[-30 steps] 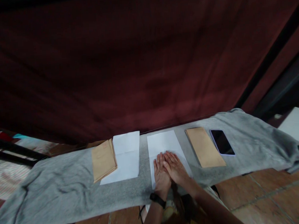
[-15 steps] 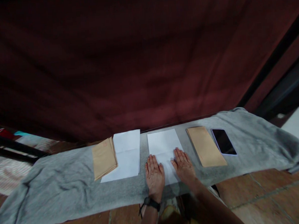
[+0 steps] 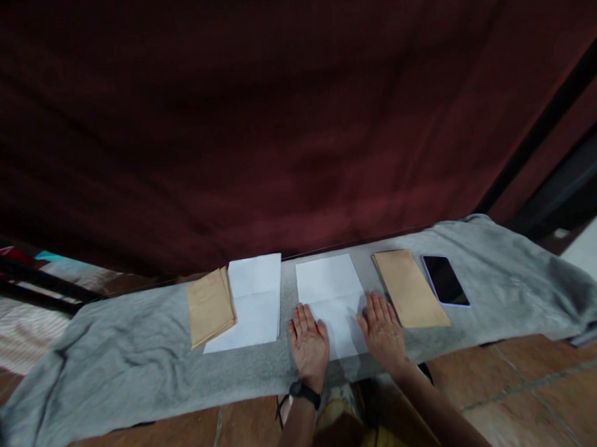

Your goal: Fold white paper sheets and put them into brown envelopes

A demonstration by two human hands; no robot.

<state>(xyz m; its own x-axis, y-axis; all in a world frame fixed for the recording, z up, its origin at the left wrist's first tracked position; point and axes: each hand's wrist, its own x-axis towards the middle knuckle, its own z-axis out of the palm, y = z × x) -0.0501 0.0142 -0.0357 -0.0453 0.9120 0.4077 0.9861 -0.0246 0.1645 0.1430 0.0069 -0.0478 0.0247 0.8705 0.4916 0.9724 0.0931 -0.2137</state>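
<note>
A white sheet of paper [image 3: 332, 288] with a crease across its middle lies flat in front of me. Over its left edge, my left hand [image 3: 308, 340] rests palm down, fingers stretched out. My right hand [image 3: 383, 329] lies flat at the sheet's right edge, its fingers extended and close to the stack of brown envelopes [image 3: 413, 291]. Neither hand grips anything. To the left is a stack of white paper [image 3: 256, 302], also creased, with more brown envelopes [image 3: 210, 307] overlapping its left side.
A grey cloth [image 3: 150, 351] covers the narrow table and hangs in folds at the left. The phone [image 3: 446, 280] lies face up right of the envelopes. Behind the table hangs a dark red curtain [image 3: 295, 150]. Tiled floor [image 3: 254, 429] shows below the front edge.
My right hand has slid to the right, from on the sheet to its right edge. My left hand stays at the left edge. The view has shifted slightly.
</note>
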